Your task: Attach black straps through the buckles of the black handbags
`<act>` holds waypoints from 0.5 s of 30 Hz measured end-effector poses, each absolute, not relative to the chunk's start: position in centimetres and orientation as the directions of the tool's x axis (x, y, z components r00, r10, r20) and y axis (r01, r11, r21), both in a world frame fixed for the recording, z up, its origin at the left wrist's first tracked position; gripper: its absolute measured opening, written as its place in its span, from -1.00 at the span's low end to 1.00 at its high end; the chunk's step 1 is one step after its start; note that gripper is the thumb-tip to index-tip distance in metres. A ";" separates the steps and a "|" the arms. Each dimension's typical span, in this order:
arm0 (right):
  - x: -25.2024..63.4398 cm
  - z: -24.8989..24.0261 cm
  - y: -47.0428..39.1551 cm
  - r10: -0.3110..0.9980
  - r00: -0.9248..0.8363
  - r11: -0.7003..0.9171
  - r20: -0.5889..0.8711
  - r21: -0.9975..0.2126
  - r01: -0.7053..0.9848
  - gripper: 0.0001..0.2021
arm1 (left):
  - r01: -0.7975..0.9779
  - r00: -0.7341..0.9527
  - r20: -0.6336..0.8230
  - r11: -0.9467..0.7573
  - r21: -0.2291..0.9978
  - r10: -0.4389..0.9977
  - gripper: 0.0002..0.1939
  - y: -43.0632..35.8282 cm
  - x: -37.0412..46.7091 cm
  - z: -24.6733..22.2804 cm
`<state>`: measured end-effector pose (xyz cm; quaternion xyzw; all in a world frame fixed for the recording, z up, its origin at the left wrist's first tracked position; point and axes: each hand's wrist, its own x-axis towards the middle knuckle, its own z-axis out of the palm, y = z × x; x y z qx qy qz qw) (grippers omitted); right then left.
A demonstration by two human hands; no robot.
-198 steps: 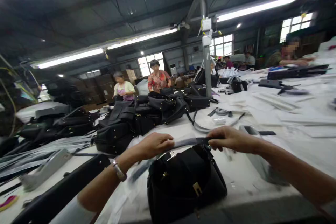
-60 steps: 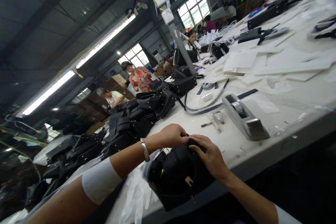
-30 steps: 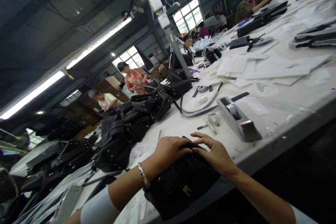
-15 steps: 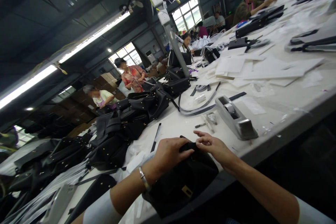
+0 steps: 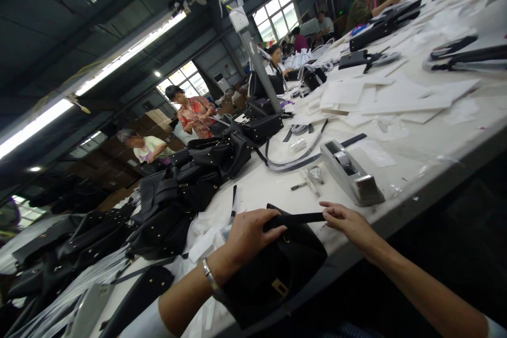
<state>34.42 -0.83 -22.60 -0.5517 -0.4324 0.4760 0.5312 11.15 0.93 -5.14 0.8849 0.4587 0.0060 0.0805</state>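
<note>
A black bag (image 5: 257, 280) with a gold-coloured clasp lies at the table's near edge. My left hand (image 5: 251, 235), with a metal bracelet at the wrist, pinches the bag's top edge where a black strap (image 5: 303, 218) begins. The strap runs out straight to the right. At its far end, my right hand (image 5: 348, 224) pinches the tip between thumb and fingers. A grey tape dispenser (image 5: 352, 174) stands just beyond my right hand.
Black bags (image 5: 166, 206) are piled on the left. White sheets (image 5: 396, 97) and straps cover the far table (image 5: 467, 137). A second dispenser (image 5: 89, 309) is at lower left. A metal post rises behind, and several people work further off.
My right hand has moved right, away from my left hand, and the black strap now shows stretched between them. The view has shifted slightly.
</note>
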 end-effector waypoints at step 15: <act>32.1 -19.0 -1.6 0.900 0.111 0.373 0.422 -0.876 0.305 -0.69 | 0.829 0.536 -0.077 -0.506 0.241 0.841 -0.68 0.9 11.2 -5.2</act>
